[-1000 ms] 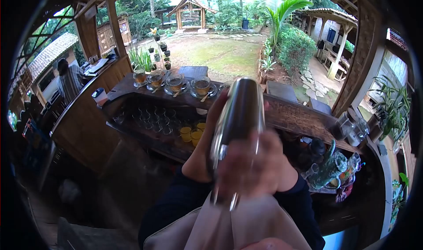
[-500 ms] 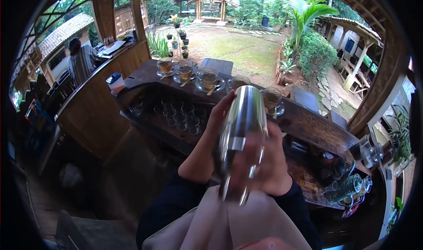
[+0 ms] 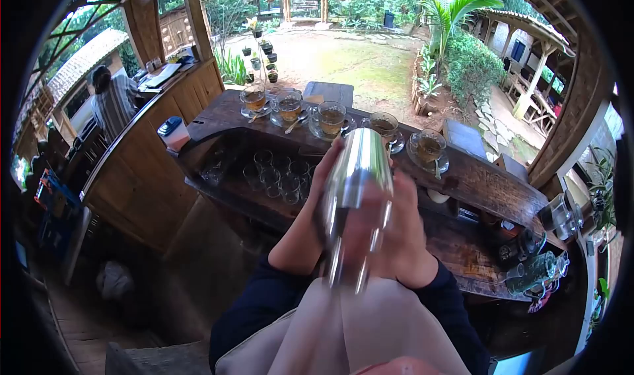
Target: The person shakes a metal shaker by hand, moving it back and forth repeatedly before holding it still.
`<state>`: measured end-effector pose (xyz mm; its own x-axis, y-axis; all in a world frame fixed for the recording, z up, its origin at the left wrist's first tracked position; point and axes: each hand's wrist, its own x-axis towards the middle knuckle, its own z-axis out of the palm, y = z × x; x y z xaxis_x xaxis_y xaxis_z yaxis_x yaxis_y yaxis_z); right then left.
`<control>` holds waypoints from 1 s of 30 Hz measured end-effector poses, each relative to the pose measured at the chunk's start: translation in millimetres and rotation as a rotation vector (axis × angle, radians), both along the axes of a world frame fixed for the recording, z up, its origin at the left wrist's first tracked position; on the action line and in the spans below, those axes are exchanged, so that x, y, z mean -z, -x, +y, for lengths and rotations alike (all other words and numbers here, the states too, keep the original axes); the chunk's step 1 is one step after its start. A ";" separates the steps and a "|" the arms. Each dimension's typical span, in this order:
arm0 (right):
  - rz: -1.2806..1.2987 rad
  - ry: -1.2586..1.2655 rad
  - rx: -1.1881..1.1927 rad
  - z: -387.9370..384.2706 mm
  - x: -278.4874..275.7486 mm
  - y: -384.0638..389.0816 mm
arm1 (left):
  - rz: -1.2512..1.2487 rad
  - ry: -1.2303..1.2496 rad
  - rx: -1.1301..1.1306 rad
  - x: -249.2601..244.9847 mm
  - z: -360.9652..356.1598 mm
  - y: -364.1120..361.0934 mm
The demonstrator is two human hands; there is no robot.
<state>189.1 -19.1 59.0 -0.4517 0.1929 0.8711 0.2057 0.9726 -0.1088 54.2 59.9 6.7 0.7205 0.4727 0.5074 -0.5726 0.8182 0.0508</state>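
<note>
A shiny metal cocktail shaker (image 3: pixel 362 160) is tilted in front of my chest, with its flat end towards the counter and its lower part blurred by motion. My left hand (image 3: pixel 322 175) grips it from the left, its fingers mostly hidden behind the metal. On the right side, my right hand (image 3: pixel 406 233) is wrapped round it, smeared by movement. Just beyond the shaker, several glass cups of amber drink stand in a row on saucers with spoons; the nearest are one cup (image 3: pixel 383 125) behind the flat end and another cup (image 3: pixel 429 146) to its right.
The dark wooden counter (image 3: pixel 485 185) runs across in front of me. Upturned glasses (image 3: pixel 269 177) sit on its lower shelf. A lidded plastic container (image 3: pixel 174 132) stands at the left end, and glass jugs (image 3: pixel 533 272) at the right. Another person (image 3: pixel 115 104) is at a desk, far left.
The view has shifted a little, so the cups appear farther right. The shaker stays in both hands and its lower end has risen slightly, still blurred.
</note>
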 end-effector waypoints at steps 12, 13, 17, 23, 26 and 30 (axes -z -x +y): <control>0.364 0.252 0.198 43.0 3.1 25.3 | 0.351 0.227 -0.551 36.7 31.4 5.0; 0.280 0.103 0.182 19.4 -2.5 23.5 | 0.247 -0.055 -0.473 20.9 21.5 11.6; 0.439 -0.451 -0.245 10.3 24.6 30.3 | -0.127 -0.620 -0.825 -15.0 4.7 2.2; 0.351 0.231 0.086 73.1 32.3 26.9 | 0.553 -0.010 -0.961 50.1 47.1 1.7; 0.431 0.234 0.192 75.7 37.2 28.0 | 0.260 0.146 -0.553 45.3 46.5 -5.2; 0.442 -0.262 -0.060 16.0 14.0 31.7 | 0.150 -0.146 -0.274 3.3 21.1 11.8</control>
